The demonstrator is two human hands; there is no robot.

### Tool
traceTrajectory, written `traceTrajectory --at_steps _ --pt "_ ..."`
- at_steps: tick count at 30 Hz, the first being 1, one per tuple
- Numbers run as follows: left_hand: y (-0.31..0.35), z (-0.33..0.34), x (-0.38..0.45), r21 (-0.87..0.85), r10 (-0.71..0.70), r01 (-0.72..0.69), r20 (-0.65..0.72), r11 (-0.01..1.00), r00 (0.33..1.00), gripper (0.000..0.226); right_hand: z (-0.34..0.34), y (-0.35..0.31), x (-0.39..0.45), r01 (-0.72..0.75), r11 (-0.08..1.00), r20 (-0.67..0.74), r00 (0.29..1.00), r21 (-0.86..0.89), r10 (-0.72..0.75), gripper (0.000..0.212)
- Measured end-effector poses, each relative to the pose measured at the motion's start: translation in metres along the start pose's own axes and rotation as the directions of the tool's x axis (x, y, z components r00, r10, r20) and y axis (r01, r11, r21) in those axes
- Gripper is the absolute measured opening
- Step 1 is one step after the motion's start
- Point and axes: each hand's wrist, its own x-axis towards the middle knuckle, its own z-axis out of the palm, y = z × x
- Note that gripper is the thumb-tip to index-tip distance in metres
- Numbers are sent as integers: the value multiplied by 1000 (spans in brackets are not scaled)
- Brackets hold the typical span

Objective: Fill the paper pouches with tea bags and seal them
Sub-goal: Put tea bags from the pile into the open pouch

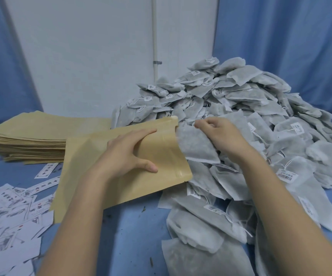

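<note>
Left hand grips tan pouch; grey tea bag at mouth.

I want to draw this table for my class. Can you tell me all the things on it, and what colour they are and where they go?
Tea bags: too many to count, grey-white, a big heap on the right.
Held tea bag: one, grey-white, at the mouth of the held pouch.
Held pouch: one, tan, in the middle.
Stack of pouches: many, tan, at the left.
Paper labels: many, white with print, scattered at lower left.
Table cover: one, blue, under everything.
Curtains: blue, behind, on both sides.
Wall: white, at the back.
Pipe: one, white, on the wall.
Left hand: holds the pouch.
Right hand: holds the tea bag.
</note>
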Motion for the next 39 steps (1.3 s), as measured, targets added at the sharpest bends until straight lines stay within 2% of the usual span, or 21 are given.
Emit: traceTrajectory --at_steps 3,5,8,9,10,13,16,20,22,27,30,31,33,35,39 --pt "2 1 0 -26 20 -20 12 999 1000 92 21 -11 4 -4 999 140 990 53 -3 36" --pt "1 -2 0 -31 23 -24 -24 999 999 91 28 -15 4 -88 965 259 966 248 21 33" --pt "-1 -8 -2 -52 17 -21 -72 998 997 90 22 -15 1 -323 738 492 871 593 -13 10" --pt "-1 -10 -3 -56 17 -21 -82 998 997 90 21 -15 0 -344 705 532 845 620 -55 10" --pt "-1 -11 -3 -63 19 -24 -84 998 996 90 22 -15 -2 -335 719 549 832 609 -78 13" --pt "3 -10 -3 -93 41 -46 -49 995 998 88 34 -21 -5 -230 894 521 854 383 -3 26" --pt "5 -6 -2 -81 52 -53 -16 995 999 89 46 -35 -1 -80 984 494 869 158 -9 19" --pt "2 -5 -1 -86 42 -47 -61 995 997 92 54 -47 8 -121 989 594 803 81 49 10" --pt "0 -6 0 -96 45 -51 -65 994 997 92 57 -48 8 -95 995 589 807 39 54 11" --pt "-3 -5 0 -55 33 -35 -36 998 999 89 47 -38 4 159 962 402 914 -221 -59 18" --pt "2 -4 1 -23 47 -48 -60 999 997 86 21 -29 -4 129 982 251 963 -135 -92 9" --pt "5 -3 2 -4 57 -57 -64 998 996 86 12 -26 -7 127 979 223 971 -162 -89 8" --pt "10 1 3 20 78 -77 -55 997 995 86 -1 -20 -12 140 943 262 963 -302 -59 8" --pt "16 2 4 12 87 -87 -36 996 996 84 -7 -21 -20 155 885 392 919 -440 34 12" --pt "20 2 1 46 93 -94 23 995 995 84 -9 -28 -30 216 823 570 808 -525 151 29"
